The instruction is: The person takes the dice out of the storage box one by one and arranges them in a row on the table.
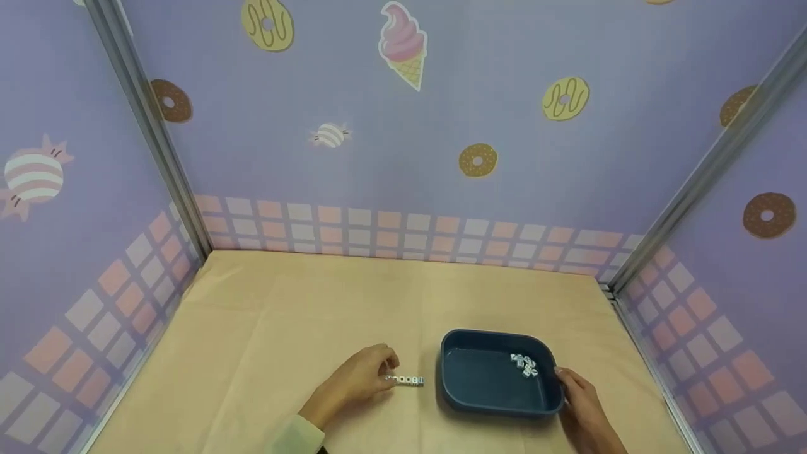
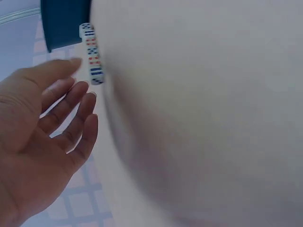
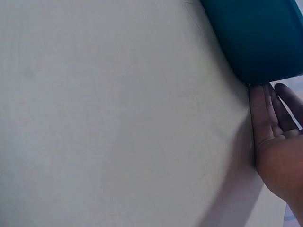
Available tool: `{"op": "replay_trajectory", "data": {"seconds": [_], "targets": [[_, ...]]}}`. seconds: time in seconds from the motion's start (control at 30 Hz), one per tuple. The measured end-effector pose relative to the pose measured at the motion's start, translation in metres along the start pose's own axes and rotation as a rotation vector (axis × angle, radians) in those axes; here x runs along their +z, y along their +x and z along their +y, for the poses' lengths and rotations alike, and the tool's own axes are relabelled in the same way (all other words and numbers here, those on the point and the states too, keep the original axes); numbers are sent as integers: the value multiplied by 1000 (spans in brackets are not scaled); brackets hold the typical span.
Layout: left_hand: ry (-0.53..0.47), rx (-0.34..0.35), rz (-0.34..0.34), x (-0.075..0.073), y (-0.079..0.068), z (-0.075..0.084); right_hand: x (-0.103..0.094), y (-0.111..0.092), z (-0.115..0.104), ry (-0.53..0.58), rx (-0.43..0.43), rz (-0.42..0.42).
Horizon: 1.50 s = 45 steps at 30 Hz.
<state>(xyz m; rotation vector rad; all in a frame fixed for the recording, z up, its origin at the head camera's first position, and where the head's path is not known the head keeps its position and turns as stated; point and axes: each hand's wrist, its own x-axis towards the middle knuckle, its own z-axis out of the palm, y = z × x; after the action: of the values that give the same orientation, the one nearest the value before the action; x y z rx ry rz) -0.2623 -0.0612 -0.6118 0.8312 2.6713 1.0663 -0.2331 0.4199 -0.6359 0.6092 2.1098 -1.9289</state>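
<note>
On the near half of the creased, pale yellow cloth (image 1: 302, 315), a straight row of dice (image 1: 411, 381), small white cubes with red and blue pips, lies just left of a smooth, dark blue tray (image 1: 482, 378) with rounded corners. Beside the row's left end, the left hand (image 1: 359, 377) grasps nothing, its fingers loosely bent; whether its thumb touches the row cannot be told. The right hand (image 1: 581, 400) rests nearly straight fingers against the tray's right wall, unclenched. Inside, loose dice (image 1: 525, 364) cluster toward the right.
</note>
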Motion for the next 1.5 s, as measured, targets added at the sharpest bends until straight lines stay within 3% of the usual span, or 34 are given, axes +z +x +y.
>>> {"op": "replay_trajectory", "data": {"seconds": [0.1,0.2,0.3,0.4,0.6,0.87,1.2,1.5], "targets": [[7,68,24,-4,14,17,-2,-1,-1,-3,-3,4],[32,186,97,0,31,36,-3,-1,-3,15,9,-8],[73,290,158,10,50,56,-3,0,-5,31,17,-13],[112,325,178,25,68,75,-3,1,-6,55,20,-6],[127,247,155,61,95,100,1,1,-2,90,2,-1],[49,79,82,106,119,111,6,-1,4,110,0,-24],[64,26,32,138,145,115,5,-1,1,100,16,-27],[102,12,29,148,160,120,3,-1,1,126,31,-14]]}}
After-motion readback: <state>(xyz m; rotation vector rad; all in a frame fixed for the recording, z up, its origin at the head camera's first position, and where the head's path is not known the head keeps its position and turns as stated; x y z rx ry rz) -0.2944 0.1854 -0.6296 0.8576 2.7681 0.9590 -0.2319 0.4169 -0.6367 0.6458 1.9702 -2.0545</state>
